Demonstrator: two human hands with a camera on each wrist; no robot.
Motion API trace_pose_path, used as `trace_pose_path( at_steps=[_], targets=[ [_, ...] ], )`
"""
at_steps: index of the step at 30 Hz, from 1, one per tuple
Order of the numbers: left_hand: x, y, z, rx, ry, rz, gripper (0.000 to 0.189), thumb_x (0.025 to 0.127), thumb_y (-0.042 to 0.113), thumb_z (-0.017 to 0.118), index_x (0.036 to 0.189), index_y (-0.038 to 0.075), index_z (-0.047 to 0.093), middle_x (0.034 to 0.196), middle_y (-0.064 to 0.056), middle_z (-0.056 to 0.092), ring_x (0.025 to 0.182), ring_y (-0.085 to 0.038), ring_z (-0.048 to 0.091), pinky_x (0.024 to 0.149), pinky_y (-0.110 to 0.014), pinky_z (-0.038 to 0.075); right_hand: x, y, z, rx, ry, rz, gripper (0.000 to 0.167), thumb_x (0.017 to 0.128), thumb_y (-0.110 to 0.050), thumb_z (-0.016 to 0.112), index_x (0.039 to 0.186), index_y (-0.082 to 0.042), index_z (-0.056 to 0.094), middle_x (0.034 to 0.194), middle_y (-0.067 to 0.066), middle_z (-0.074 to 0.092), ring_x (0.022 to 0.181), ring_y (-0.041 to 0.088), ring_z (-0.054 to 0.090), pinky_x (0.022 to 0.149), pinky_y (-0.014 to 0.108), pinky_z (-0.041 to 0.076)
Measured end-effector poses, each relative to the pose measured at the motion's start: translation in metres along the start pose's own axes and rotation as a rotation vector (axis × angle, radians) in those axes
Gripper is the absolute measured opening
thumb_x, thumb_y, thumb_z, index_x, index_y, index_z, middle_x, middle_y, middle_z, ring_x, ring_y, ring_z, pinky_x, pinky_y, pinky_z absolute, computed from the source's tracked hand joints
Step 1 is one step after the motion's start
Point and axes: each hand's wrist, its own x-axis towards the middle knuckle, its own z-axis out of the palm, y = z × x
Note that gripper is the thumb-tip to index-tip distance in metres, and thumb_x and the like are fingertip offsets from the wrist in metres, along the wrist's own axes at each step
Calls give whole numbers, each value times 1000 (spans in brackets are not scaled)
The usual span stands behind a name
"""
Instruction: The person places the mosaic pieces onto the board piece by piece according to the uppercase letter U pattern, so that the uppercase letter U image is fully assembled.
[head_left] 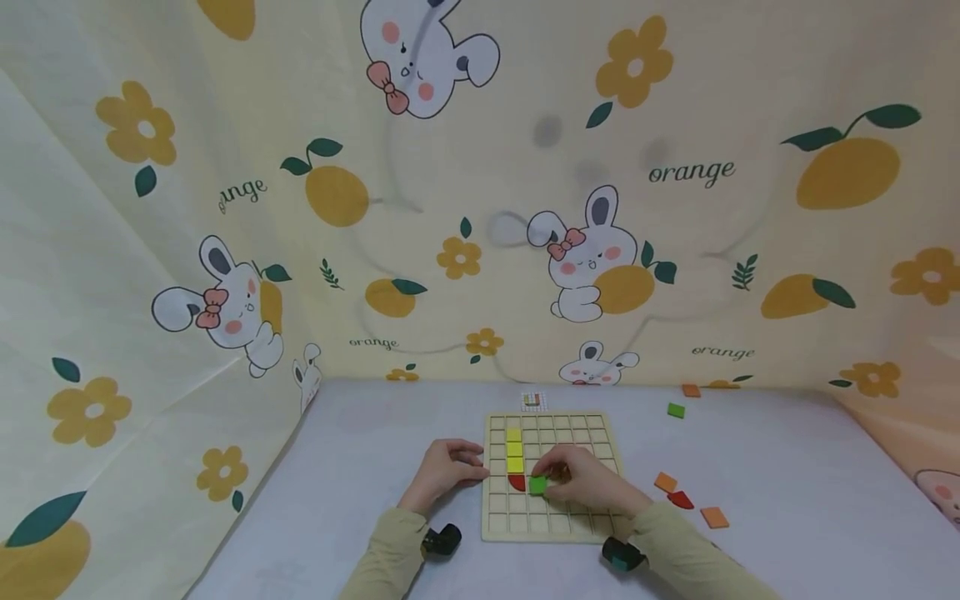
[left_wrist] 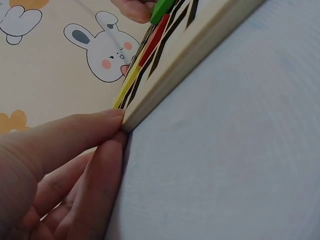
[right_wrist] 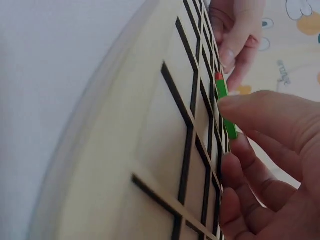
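A wooden grid board (head_left: 549, 535) lies on the table. Three yellow square tiles (head_left: 514, 450) line one column, with a red quarter-circle tile (head_left: 517, 482) just below them. My left hand (head_left: 442, 468) holds the board's left edge, thumb and a finger at the rim in the left wrist view. Over the grid, my right hand (head_left: 588, 479) pinches a green square tile (head_left: 537, 485) beside the red one; the right wrist view shows this green tile (right_wrist: 227, 107) at the thumb tip. Whether it sits fully in its cell I cannot tell.
Right of the board lie orange squares (head_left: 715, 517) and a red piece (head_left: 680, 500). Farther back are a green square (head_left: 677, 410) and another orange square (head_left: 692, 390). A small pattern card (head_left: 534, 402) lies behind the board. Printed cloth hangs behind and beside the table.
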Motion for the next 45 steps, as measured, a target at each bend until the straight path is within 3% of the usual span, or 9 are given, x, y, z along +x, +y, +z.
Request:
trace_pose_path(
  at_steps=[14,32,45],
  targets=[
    [1,0,1,-7,-5,9,38,70,4,84,105,3,69,80,-5,65,70,-16,63,64,-29,57,1,2,7,31,45,98,22,81,-4,74,102,-10,70,99,0,60,85,18,52,73,26,45],
    [4,8,4,26,13,-37,41,69,0,83,106,3,69,81,-5,66,71,-16,63,64,-29,56,0,4,8,36,72,114,21,83,-9,74,103,-12,70,99,-2,60,86,18,51,72,25,45],
    [7,8,4,-9,-11,-25,39,69,-1,82,106,1,68,82,-7,65,70,-16,63,63,-30,57,2,6,8,52,81,113,20,83,-8,74,103,-10,69,100,0,61,86,19,51,73,25,45]
  ],
)
